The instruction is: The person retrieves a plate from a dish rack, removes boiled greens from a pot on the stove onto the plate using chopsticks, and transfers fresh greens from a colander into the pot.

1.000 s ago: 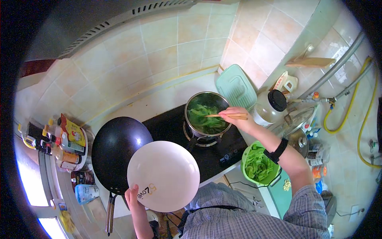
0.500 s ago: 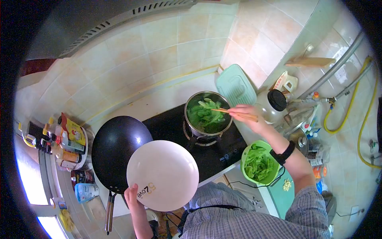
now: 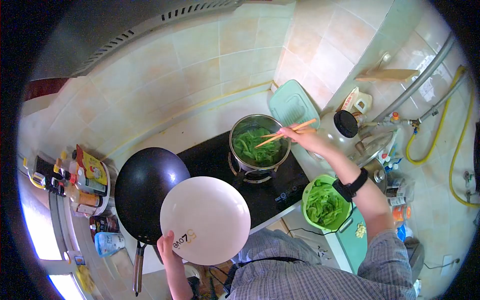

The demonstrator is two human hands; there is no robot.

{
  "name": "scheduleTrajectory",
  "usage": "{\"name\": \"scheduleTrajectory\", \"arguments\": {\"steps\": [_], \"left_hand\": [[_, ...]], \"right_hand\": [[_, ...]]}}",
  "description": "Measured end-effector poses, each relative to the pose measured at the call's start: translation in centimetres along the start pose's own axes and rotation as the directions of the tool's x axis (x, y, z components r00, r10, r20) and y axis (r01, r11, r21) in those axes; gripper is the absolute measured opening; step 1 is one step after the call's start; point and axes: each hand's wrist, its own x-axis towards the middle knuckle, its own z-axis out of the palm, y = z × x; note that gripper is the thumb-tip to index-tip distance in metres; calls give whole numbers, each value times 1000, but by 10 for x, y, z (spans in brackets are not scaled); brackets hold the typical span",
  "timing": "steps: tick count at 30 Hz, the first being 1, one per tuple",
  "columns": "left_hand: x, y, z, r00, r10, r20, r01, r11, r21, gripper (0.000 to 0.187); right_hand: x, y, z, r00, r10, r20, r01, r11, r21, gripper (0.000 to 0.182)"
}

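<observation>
Pinched in my right hand [image 3: 304, 139] is a pair of wooden chopsticks [image 3: 304, 127], with the tips over the greens in the pot. The steel pot [image 3: 234, 149] stands on the black stove and holds leafy greens [image 3: 261, 146]. My left hand [image 3: 170, 250] grips the rim of a white plate [image 3: 206, 215], tilted and bare apart from printed lettering, in front of the stove. Beside my right forearm, a green basket [image 3: 306, 215] holds more leafy greens [image 3: 325, 202].
A black wok [image 3: 145, 195] sits left of the plate, partly behind it. Bottles [image 3: 82, 195] crowd the far left. Behind the pot leans a pale green board [image 3: 295, 102]. A large jar with a black lid [image 3: 346, 124] stands to the right, near chopped bits [image 3: 360, 230] on a green board.
The chopsticks have changed angle and their tips are lower in the pot; the greens they lifted now lie lower. My right hand has shifted slightly left and up. The plate has hardly moved.
</observation>
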Motion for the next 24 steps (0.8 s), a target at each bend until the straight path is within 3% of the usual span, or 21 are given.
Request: {"name": "scheduleTrajectory", "arguments": {"steps": [2,5,6,8,11,12,14,16,18,19,20,22,24], "left_hand": [[0,-1,-1,1000,-2,-11,2,1000,4,43],[0,-1,-2,1000,-16,-17,16,1000,-16,44],[-1,-1,-2,999,-15,-28,15,1000,-22,43],[-3,-2,-3,999,-17,-46,16,999,-31,43],[-3,-2,-3,989,-37,-145,32,999,-38,43],[-1,-1,-5,995,-39,-90,36,999,-35,43],[-1,-2,-5,999,-41,-35,40,999,-33,44],[-1,-6,-2,986,-54,-156,46,997,-58,43],[0,-7,-2,989,-53,-140,47,998,-46,42],[1,-7,-2,990,-51,-130,47,998,-36,42],[1,-5,-1,990,-50,-129,46,998,-34,42],[1,-2,1,998,-16,-54,15,999,-33,41],[1,-3,0,999,-16,-46,15,999,-36,41]], "right_hand": [[13,9,13,993,105,56,-117,951,285,34],[22,28,33,980,143,142,-175,951,255,32],[11,11,32,980,117,163,-144,976,165,30],[5,17,30,952,-211,222,233,969,-78,28],[-5,15,19,953,-261,153,279,954,-110,28],[-6,13,15,953,-261,153,279,953,-113,28],[-2,9,6,997,-32,65,21,987,159,29],[4,10,10,999,-17,30,14,992,125,29],[14,18,29,999,49,6,-48,941,335,29],[12,20,37,996,-85,-14,86,981,174,30],[9,22,43,986,-163,25,157,976,151,30],[-1,8,41,967,-187,170,172,980,98,29],[-4,12,32,963,-161,215,144,985,92,28]]}}
